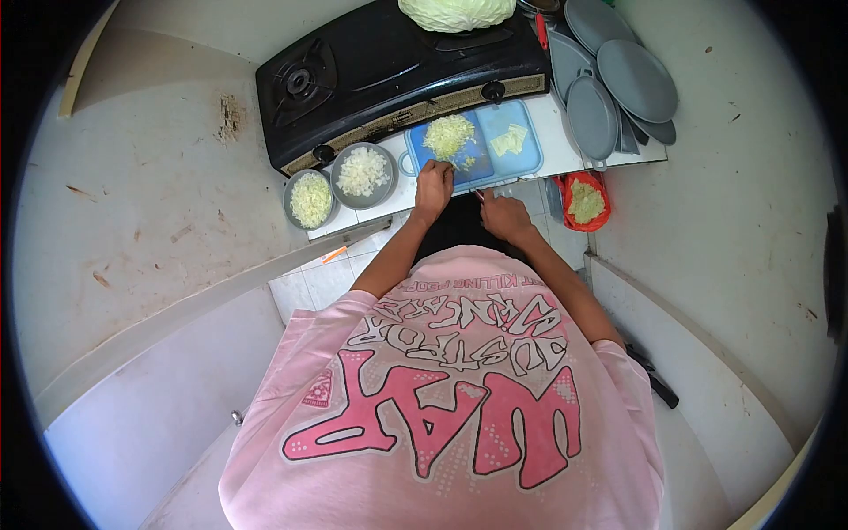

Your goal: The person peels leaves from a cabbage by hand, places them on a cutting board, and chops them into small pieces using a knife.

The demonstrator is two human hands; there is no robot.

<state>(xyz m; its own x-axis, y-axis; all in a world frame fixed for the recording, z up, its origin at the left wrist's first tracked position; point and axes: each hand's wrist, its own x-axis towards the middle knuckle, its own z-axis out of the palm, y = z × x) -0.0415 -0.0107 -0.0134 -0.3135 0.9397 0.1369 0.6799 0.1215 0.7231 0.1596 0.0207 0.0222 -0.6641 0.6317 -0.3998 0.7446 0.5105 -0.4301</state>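
Note:
My left hand is closed, its fingertips pressed together at the front edge of a blue cutting board. Whatever lies between those fingertips is hidden. Beyond them on the board is a heap of shredded cabbage, with loose bits scattered toward my fingers. Flat pale cabbage pieces lie on the board's right half. My right hand, just off the board's front edge, is wrapped around what looks like a knife; only a small part of it shows.
Left of the board stand a bowl of chopped white pieces and a bowl of chopped cabbage. Behind is a black gas stove bearing a cabbage. Grey plates stack at right, above a red bag of scraps.

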